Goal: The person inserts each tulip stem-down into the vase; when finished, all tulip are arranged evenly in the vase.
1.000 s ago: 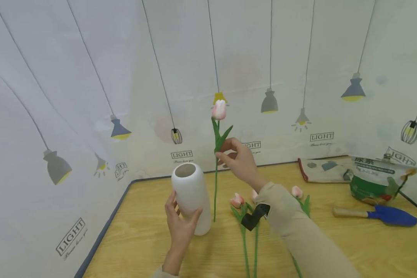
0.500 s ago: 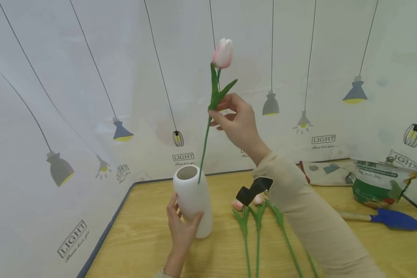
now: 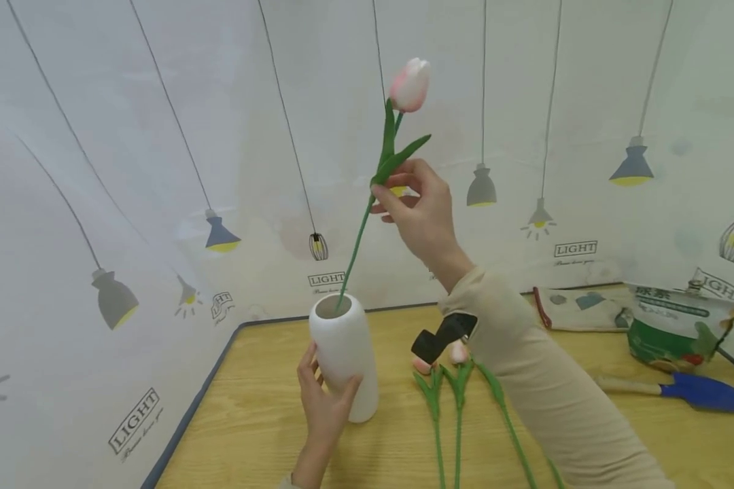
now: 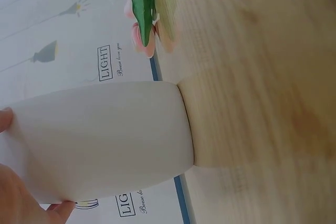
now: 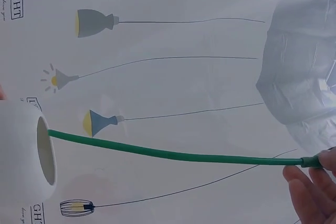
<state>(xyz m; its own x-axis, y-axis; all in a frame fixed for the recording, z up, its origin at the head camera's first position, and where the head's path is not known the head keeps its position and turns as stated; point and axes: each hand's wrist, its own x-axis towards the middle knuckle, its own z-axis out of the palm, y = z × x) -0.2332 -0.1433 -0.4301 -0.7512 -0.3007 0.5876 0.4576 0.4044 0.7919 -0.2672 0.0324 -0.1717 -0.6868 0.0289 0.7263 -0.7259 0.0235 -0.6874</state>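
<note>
My left hand (image 3: 327, 407) grips a white vase (image 3: 347, 360) that stands upright on the table, thumb on one side and fingers on the other. Above it, my right hand (image 3: 418, 210) pinches a pink and white tulip (image 3: 410, 87) by the stem, just under its green leaves. The tulip leans, and the lower end of its stem (image 5: 157, 153) is at the vase's mouth, seeming to dip just inside the rim. In the left wrist view the vase's base (image 4: 178, 129) sits flat on the wood.
Several more tulips (image 3: 459, 387) lie on the wooden table (image 3: 257, 394) right of the vase, partly behind my right sleeve. Farther right are a blue trowel (image 3: 706, 392), a green and white bag (image 3: 679, 329) and a folded cloth (image 3: 581, 307). A lamp-patterned backdrop (image 3: 269, 170) surrounds the table.
My right hand has raised the tulip from beside the vase and tilted it, bringing its stem end over to the vase's mouth. The left hand keeps its hold on the vase.
</note>
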